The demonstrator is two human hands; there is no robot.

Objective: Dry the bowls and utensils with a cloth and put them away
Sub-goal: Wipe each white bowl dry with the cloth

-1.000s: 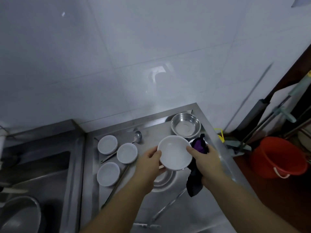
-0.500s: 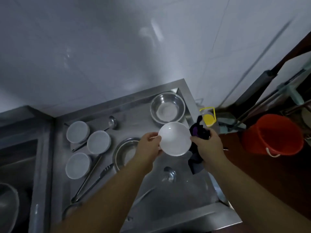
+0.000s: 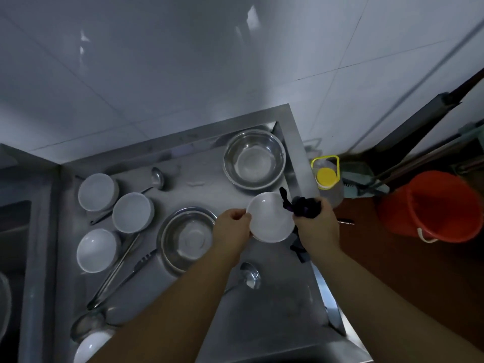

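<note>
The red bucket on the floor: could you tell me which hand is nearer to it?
Right. The right hand, gripping the dark cloth, is beside the red bucket; the left hand is beyond the white bowl.

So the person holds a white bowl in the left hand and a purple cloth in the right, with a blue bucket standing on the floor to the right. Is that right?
Not quite: the head view shows the bucket is red-orange, not blue. The rest holds: the left hand holds the white bowl, and the right hand grips the purple cloth.

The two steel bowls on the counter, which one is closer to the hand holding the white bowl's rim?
The steel bowl in the middle, right beside the left hand. The other steel bowl sits back in the corner by the wall.
</note>
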